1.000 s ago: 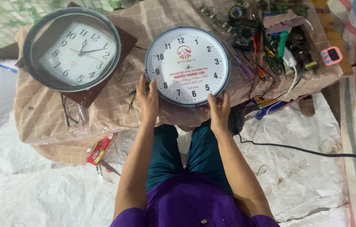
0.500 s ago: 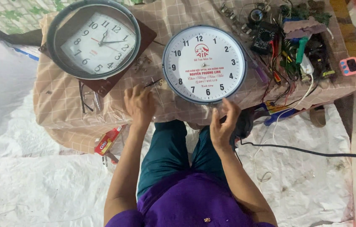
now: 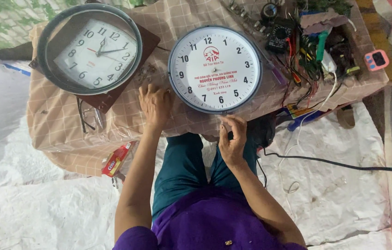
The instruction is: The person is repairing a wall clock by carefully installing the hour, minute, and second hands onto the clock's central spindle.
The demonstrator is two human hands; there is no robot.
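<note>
On the low checked-cloth table [image 3: 66, 139], two wall clocks lie flat on their backs, faces up, which makes sense since that keeps them from rolling and puts everything within reach of someone sitting right at the edge. The round white-faced clock [image 3: 215, 69] sits nearest the person, its lower rim almost at the table's front edge. The left hand [image 3: 155, 104] rests palm down on the cloth just beside the clock's lower left rim, fingers loosely spread, holding nothing, looks like it's just propping. The right hand [image 3: 232, 141] hovers right under the clock's bottom edge, fingertips curled and pinched close together; can't tell if there's some tiny part between them, too small to see. Further left, the second clock [image 3: 89, 48] with a dark rim lies on a brown board, well apart. A pair of glasses [image 3: 87, 120] lies below it. Tools and wires [image 3: 307, 41] are heaped on the right side, clear of the working spot.
</note>
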